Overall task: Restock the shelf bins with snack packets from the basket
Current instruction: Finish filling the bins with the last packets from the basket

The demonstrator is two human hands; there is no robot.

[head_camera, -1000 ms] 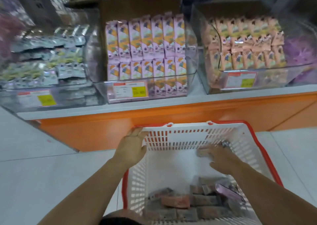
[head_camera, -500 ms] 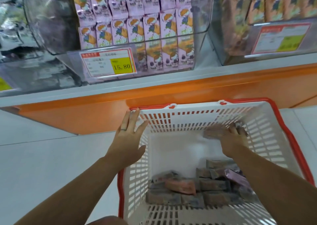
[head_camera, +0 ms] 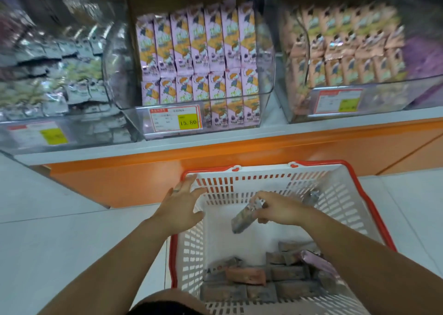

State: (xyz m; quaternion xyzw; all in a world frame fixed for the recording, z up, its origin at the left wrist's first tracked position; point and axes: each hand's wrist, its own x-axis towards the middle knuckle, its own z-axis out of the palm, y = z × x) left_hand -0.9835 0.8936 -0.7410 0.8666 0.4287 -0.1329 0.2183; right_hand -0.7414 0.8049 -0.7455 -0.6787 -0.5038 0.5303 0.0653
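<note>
Pinching a snack packet (head_camera: 242,220) in curled fingers, right hand (head_camera: 280,210) hung mid-frame over the white basket (head_camera: 251,185), left hand (head_camera: 178,206) spread by its left rim, possibly touching, more packets (head_camera: 247,275) piled lower centre, shelf bins (head_camera: 263,108) across top.

White slotted plastic basket w/ red rim (head_camera: 345,194): matt. Far, clear plastic bins (head_camera: 117,74): glossy. Far left, silver foil packets (head_camera: 79,91): shiny. Orange shelf front (head_camera: 287,151): smooth.
</note>
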